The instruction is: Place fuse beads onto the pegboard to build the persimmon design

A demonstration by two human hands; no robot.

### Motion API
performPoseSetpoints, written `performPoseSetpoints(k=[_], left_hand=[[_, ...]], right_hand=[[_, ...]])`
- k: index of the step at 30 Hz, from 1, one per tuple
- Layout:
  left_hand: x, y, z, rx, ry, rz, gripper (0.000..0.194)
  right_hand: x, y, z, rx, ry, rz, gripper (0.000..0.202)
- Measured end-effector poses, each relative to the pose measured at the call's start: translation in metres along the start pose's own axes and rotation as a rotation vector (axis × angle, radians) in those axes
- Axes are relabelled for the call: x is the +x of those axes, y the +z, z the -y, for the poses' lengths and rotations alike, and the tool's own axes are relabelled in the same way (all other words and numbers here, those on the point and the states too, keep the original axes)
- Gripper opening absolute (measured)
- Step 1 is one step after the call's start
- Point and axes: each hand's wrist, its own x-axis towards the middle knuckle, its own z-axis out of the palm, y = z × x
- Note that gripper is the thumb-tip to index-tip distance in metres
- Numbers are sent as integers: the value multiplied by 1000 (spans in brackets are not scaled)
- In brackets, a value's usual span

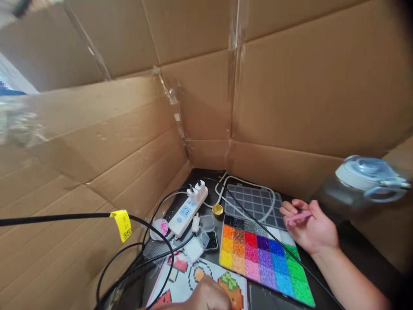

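My right hand [311, 228] is raised, palm up, at the right end of the bead box, with a slim pink tool [299, 216] held between thumb and fingers. Its exact kind is unclear. At the bottom edge my left hand [209, 296] is curled closed over the pattern sheet [185, 282], which shows pixel pictures of a mushroom and fruit. Whatever its fingers hold is hidden. Between the hands lies the sectioned bead box [269, 280], filled with small beads sorted by colour. Its clear gridded lid [254, 200] rests behind it.
A white power strip [189, 211] with plugs, a small gold cup [217, 210], little clear boxes [193, 249] and a round dish [158, 229] stand left. A black cable [142, 221] loops in front. A clear jug [364, 176] stands right. Cardboard walls [284, 86] enclose the table.
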Motion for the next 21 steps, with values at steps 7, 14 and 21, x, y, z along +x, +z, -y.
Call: performPoseSetpoints(k=[7, 14, 21], left_hand=[[2, -16, -27, -256, 187, -119, 57], [5, -25, -52, -281, 189, -185, 41], [7, -18, -54, -181, 268, -176, 38]], right_hand=[[1, 8, -6, -121, -141, 48, 51], [-1, 15, -17, -328, -310, -80, 63], [-5, 17, -27, -518, -312, -29, 50]])
